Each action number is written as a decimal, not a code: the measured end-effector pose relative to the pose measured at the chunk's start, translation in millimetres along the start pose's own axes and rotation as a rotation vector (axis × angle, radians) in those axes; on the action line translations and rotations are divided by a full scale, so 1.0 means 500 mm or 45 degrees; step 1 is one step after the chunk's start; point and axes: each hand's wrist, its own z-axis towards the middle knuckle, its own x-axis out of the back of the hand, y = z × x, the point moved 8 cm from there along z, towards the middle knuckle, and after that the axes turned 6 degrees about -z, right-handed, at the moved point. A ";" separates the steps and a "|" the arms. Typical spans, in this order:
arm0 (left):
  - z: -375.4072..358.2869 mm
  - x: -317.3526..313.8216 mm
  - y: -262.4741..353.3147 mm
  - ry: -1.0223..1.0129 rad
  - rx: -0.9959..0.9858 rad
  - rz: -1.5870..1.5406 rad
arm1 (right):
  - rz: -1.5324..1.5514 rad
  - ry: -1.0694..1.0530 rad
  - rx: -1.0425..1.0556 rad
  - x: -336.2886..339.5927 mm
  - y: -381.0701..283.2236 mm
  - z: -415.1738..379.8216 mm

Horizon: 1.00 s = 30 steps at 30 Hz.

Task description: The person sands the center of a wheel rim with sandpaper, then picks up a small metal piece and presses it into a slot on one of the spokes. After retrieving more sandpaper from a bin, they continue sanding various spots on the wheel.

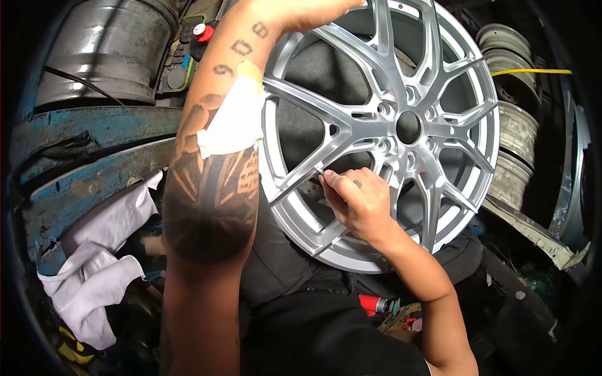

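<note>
A silver multi-spoke wheel rim [370,130] lies tilted across my lap. My left hand [320,14] reaches over its upper left edge; the frame's top cuts it off, and its fingers are mostly hidden. A white patch [233,119] is on my left forearm. My right hand [359,202] is closed in a pinch at a lower left spoke, its fingertips round a small, thin thing whose dark tip touches or nearly touches the spoke. The rest of that thing is hidden by the fingers.
Blue worn metal beams [100,150] run along the left, with a large metal drum-like wheel [106,50] behind. A white cloth [94,282] hangs at lower left. Stacked old rims [511,138] stand at right beside a yellow strip [533,71]. A red-and-silver tool [371,304] is below.
</note>
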 end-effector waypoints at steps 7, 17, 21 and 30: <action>-0.009 0.002 0.012 -0.013 0.018 0.079 | 0.023 -0.020 -0.016 -0.005 0.002 0.000; -0.033 0.009 0.044 -0.074 -0.003 -0.004 | -0.001 0.023 -0.005 -0.002 0.002 -0.009; -0.045 0.008 0.054 -0.075 0.009 0.053 | 0.025 0.031 0.015 -0.008 0.006 -0.011; -0.039 0.001 0.042 0.000 0.162 0.008 | 0.056 0.001 -0.024 -0.004 0.007 -0.013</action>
